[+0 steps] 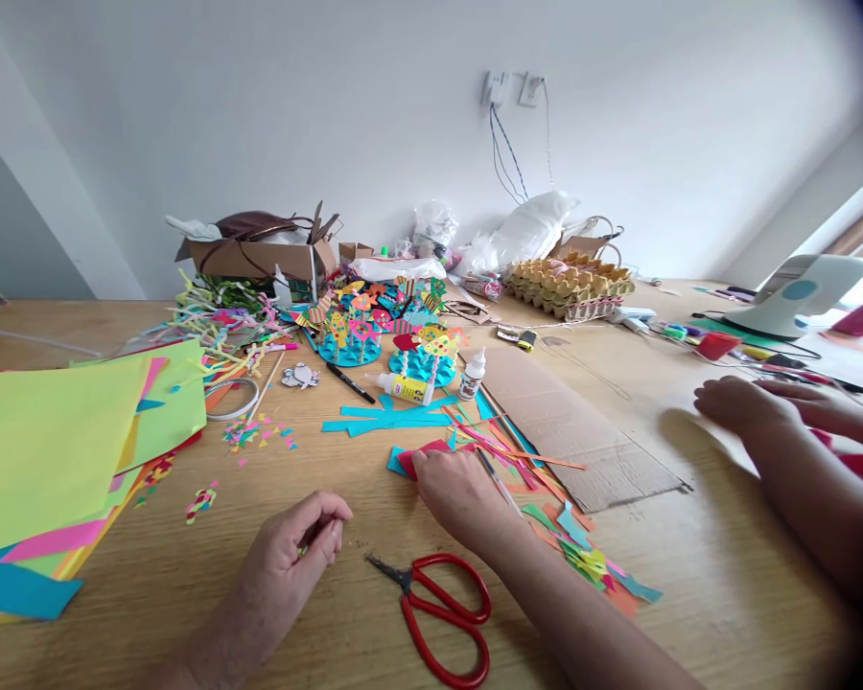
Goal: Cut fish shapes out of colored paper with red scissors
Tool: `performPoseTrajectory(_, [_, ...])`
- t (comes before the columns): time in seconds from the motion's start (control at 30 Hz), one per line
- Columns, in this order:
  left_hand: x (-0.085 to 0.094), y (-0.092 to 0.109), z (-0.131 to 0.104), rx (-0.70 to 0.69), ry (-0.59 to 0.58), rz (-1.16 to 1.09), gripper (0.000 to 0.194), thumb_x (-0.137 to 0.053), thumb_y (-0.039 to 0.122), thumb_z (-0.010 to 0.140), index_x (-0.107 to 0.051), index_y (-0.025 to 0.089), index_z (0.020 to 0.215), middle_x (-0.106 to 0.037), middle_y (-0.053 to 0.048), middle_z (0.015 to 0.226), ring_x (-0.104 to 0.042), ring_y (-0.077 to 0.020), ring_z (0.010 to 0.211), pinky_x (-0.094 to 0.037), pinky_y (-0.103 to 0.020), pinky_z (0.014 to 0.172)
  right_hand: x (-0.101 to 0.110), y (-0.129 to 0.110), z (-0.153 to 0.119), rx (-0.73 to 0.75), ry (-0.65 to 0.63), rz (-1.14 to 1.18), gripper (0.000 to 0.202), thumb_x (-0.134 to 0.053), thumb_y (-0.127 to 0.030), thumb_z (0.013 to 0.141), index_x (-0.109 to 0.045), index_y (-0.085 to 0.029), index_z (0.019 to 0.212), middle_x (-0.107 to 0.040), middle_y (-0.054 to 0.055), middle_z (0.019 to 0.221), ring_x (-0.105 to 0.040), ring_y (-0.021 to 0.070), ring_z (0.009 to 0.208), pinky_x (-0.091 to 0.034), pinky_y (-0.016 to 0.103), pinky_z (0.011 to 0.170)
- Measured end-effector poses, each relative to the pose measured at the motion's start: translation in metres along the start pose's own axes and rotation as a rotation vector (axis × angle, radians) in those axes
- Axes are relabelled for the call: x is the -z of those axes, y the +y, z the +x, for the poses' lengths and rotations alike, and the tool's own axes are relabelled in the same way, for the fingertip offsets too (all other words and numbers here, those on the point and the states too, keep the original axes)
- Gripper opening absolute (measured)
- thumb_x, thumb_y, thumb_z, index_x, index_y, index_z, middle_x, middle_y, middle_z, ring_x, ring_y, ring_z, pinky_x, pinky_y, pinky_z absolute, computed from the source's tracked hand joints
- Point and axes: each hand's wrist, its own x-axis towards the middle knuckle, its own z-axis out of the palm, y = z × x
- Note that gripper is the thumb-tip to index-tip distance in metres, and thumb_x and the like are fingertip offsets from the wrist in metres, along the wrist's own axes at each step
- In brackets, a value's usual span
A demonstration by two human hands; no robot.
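Note:
My left hand (288, 546) is closed above the wooden table, thumb against curled fingers. A tiny greenish bit shows at its palm, too small to name. Further right, my right hand (456, 494) reaches forward with its fingers bent down on a piece of red paper (424, 456), which overlaps a blue paper piece (395, 462). A pen (496, 479) lies beside that hand. Between my forearms rest red-handled scissors (431, 613), blades slightly apart. Blue paper strips (388, 415), a yellow-labelled glue bottle (407, 387) and a white bottle (473, 374) lie or stand just beyond.
Coloured paper sheets (43, 441) pile up at left, near a tape roll (234, 398). Paper fish decorations (349, 331) stand behind. Cardboard (568, 422) and paper scraps (590, 556) are at right. Another person's hands (748, 407) work at the right edge, near a white lamp-like device (791, 292).

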Motion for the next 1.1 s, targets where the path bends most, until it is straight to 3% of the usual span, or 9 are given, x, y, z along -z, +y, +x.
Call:
performPoseTrajectory(0.27, [0.004,0.008,0.000,-0.010,0.045,0.000,0.006,-0.053,0.021,0.073,-0.059,0.021,0.071,-0.051,0.004,0.052,-0.050,-0.0122,0.049,-0.042,-0.019,0.047,0.001,0.002,-0.002,-0.028,0.033,0.028,0.021,-0.044,-0.004,0.083,-0.061,-0.012,0.092,-0.070,0.013,0.078,-0.068,0.0265,0.073,-0.045,0.029,0.056])
performPoseTrajectory(0.47, [0.005,0.003,0.001,-0.001,0.028,0.001,0.008,-0.052,0.022,0.075,-0.060,0.021,0.074,-0.051,0.004,0.055,-0.051,-0.0123,0.051,-0.043,-0.020,0.049,-0.016,0.016,0.006,-0.062,0.124,0.077,0.021,-0.047,-0.004,0.083,-0.060,-0.018,0.092,-0.070,0.008,0.081,-0.067,0.0214,0.070,-0.039,0.024,0.053])
performPoseTrajectory(0.6, [0.005,0.002,0.000,0.022,0.029,-0.024,0.006,-0.054,0.022,0.074,-0.060,0.021,0.074,-0.051,0.004,0.055,-0.050,-0.0125,0.052,-0.042,-0.020,0.050,-0.019,0.028,0.009,-0.100,0.268,0.142,0.017,-0.046,-0.010,0.087,-0.062,-0.017,0.083,-0.068,0.008,0.076,-0.065,0.0206,0.068,-0.039,0.025,0.055])
performPoseTrajectory(0.7, [0.005,0.005,-0.001,0.063,0.033,-0.118,0.005,-0.058,0.025,0.073,-0.061,0.021,0.075,-0.051,0.004,0.055,-0.049,-0.0122,0.053,-0.041,-0.021,0.051,-0.010,0.032,0.003,-0.068,0.442,0.218,0.019,-0.044,-0.012,0.089,-0.063,-0.017,0.086,-0.067,0.009,0.089,-0.062,0.0201,0.079,-0.042,0.026,0.064])
performPoseTrajectory(0.83, [0.004,0.014,-0.002,0.232,-0.076,-0.476,0.022,-0.057,0.039,0.077,-0.064,0.019,0.081,-0.056,0.000,0.064,-0.051,-0.0134,0.059,-0.043,-0.023,0.054,0.001,0.021,-0.011,0.064,0.656,0.322,0.023,-0.040,-0.012,0.090,-0.062,-0.018,0.092,-0.065,0.008,0.096,-0.057,0.0179,0.091,-0.043,0.028,0.077])
performPoseTrajectory(0.93, [0.002,0.020,-0.004,0.360,-0.286,-0.800,0.038,-0.046,0.047,0.083,-0.066,0.015,0.089,-0.060,-0.006,0.076,-0.055,-0.0163,0.068,-0.045,-0.026,0.058,0.004,0.003,-0.022,0.363,0.871,0.462,0.024,-0.038,-0.011,0.090,-0.060,-0.017,0.085,-0.065,0.008,0.085,-0.057,0.0171,0.080,-0.044,0.030,0.071])
performPoseTrajectory(1.0, [0.002,0.024,-0.005,0.382,-0.368,-0.939,0.046,-0.039,0.051,0.085,-0.066,0.014,0.093,-0.061,-0.008,0.080,-0.055,-0.0177,0.072,-0.046,-0.028,0.059,0.001,-0.011,-0.027,0.556,0.884,0.489,0.023,-0.037,-0.013,0.092,-0.059,-0.016,0.083,-0.065,0.008,0.084,-0.056,0.0175,0.077,-0.044,0.031,0.068])
performPoseTrajectory(1.1, [0.001,0.028,-0.005,0.352,-0.284,-0.979,0.034,-0.049,0.046,0.083,-0.065,0.019,0.095,-0.062,-0.005,0.082,-0.054,-0.0155,0.071,-0.044,-0.025,0.058,-0.004,-0.025,-0.029,0.663,0.810,0.452,0.023,-0.038,-0.018,0.094,-0.058,-0.016,0.085,-0.065,0.008,0.090,-0.055,0.0188,0.081,-0.044,0.032,0.070])
